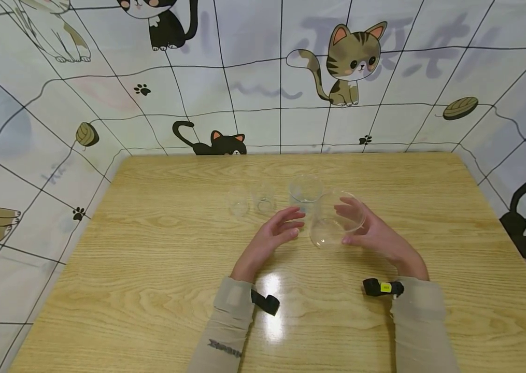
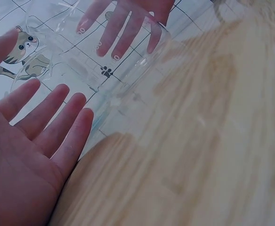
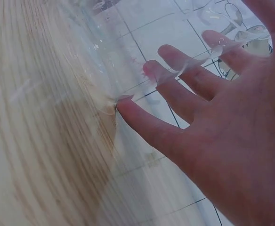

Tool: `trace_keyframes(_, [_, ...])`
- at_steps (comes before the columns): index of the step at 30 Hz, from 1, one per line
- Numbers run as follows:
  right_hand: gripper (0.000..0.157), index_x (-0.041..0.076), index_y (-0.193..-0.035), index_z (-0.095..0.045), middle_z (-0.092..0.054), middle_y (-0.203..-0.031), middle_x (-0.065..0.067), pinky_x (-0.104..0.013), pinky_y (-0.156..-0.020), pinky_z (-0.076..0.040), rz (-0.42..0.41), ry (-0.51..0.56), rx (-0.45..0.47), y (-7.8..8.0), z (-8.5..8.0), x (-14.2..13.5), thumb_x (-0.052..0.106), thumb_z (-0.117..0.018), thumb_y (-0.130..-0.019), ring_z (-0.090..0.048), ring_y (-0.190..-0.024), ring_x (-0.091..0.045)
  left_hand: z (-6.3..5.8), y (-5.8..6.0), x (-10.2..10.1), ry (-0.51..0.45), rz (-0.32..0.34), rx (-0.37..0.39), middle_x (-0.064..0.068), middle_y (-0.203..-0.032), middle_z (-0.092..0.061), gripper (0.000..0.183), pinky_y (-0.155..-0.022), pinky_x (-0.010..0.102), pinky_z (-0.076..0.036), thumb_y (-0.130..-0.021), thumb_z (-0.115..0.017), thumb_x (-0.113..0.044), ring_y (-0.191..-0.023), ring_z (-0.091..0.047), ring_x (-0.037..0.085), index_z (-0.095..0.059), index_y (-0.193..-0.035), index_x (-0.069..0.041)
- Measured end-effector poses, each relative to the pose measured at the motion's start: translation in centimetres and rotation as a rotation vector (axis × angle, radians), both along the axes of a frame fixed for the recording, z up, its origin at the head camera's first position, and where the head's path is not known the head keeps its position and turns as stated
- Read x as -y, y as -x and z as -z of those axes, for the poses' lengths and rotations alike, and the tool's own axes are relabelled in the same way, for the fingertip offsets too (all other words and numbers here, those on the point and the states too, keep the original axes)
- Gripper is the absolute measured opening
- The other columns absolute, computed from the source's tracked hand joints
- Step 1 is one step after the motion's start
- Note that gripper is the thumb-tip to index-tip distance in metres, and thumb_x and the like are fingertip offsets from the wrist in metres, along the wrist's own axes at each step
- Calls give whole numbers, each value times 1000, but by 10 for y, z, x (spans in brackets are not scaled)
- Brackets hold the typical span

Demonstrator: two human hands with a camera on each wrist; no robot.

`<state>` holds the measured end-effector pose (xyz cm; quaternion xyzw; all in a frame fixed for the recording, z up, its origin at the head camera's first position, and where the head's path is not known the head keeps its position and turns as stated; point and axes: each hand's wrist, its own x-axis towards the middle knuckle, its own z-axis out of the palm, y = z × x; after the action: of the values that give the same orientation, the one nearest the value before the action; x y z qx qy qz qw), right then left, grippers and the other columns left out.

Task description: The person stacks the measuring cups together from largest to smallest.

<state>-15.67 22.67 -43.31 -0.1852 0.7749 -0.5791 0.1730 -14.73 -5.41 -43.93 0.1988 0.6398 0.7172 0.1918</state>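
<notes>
Two large clear beakers stand side by side on the wooden table, a bigger one (image 1: 330,228) at the right and another (image 1: 306,189) behind and to its left. My right hand (image 1: 377,230) is around the right side of the bigger beaker, its fingers spread and fairly straight; in the right wrist view, the clear wall crosses the fingers (image 3: 198,80). My left hand (image 1: 276,233) lies relaxed to the left of that beaker, apart from it, palm turned inward and holding nothing. Pale marks like zeros show on the clear wall (image 2: 116,35) in the left wrist view.
Two smaller clear vessels, a tiny one (image 1: 239,207) and a slightly bigger one (image 1: 264,199), stand left of the large beakers. Cat-print cloth walls (image 1: 253,93) enclose the back and sides of the wooden table (image 1: 151,269).
</notes>
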Motion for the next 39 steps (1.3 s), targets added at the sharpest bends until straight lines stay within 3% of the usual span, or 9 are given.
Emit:
trace_keyframes(4, [81,25,-145,-20,-28,-148,-15,-30,-83,-48,-18,19,1,1,0,4,0,-65,-82,-33,-129,-38,1,0,0,37,-12,-32,15,-138,-44,53,-100,38,-39,-91,-58,-18,-127,-41,35,-38,-139,-12])
trace_keyframes(6, [82,25,-145,-20,-28,-148,-14,-30,-83,-48,-22,22,13,1,-1,6,0,-65,-81,-35,-128,-39,8,3,0,58,-21,-49,10,-137,-46,54,-99,38,-40,-90,-59,-19,-128,-41,30,-38,-139,-11])
trace_keyframes(10, [85,25,-146,-18,-27,-149,-12,-31,-85,-47,-36,21,41,0,-2,11,0,-67,-80,-34,-128,-38,21,7,0,90,-25,-63,-3,-135,-48,54,-98,37,-40,-89,-61,-25,-128,-42,21,-41,-138,-18])
trace_keyframes(13, [87,20,-146,-16,-27,-149,-12,-31,-84,-48,-50,35,52,-1,-3,15,1,-68,-80,-32,-129,-39,16,5,0,77,-18,-50,-1,-135,-48,53,-99,37,-40,-89,-61,-23,-128,-41,26,-42,-137,-19])
trace_keyframes(17, [86,18,-146,-17,-27,-148,-14,-31,-83,-49,-62,55,53,-2,-5,20,0,-68,-79,-30,-131,-37,3,1,1,42,19,-26,14,-139,-42,54,-100,35,-39,-89,-59,-12,-129,-36,37,-38,-139,-10])
trace_keyframes(20, [87,18,-146,-17,-27,-148,-15,-32,-84,-49,-73,65,47,-2,-5,23,-1,-68,-78,-30,-132,-37,-1,1,2,37,39,-17,20,-141,-38,56,-102,33,-38,-89,-58,-9,-130,-36,36,-35,-140,-5])
trace_keyframes(25, [87,19,-146,-17,-28,-148,-13,-40,-91,-46,-94,68,38,-2,-3,29,-3,-68,-78,-28,-134,-33,-3,1,3,74,38,22,17,-142,-37,57,-102,35,-38,-89,-60,-10,-127,-40,33,-35,-140,-9])
trace_keyframes(31, [86,26,-145,-20,-29,-148,-11,-54,-98,-36,-107,59,21,-1,-2,36,-1,-68,-78,-25,-136,-29,-2,2,4,76,51,13,17,-144,-35,59,-102,35,-37,-89,-61,-12,-130,-36,37,-33,-141,-10])
trace_keyframes(39, [87,28,-143,-22,-31,-147,-9,-55,-97,-36,-90,51,19,-2,-2,42,0,-70,-77,-26,-136,-28,0,2,5,52,51,-20,14,-144,-36,63,-108,45,-27,-86,-64,-11,-133,-32,35,-33,-141,-9])
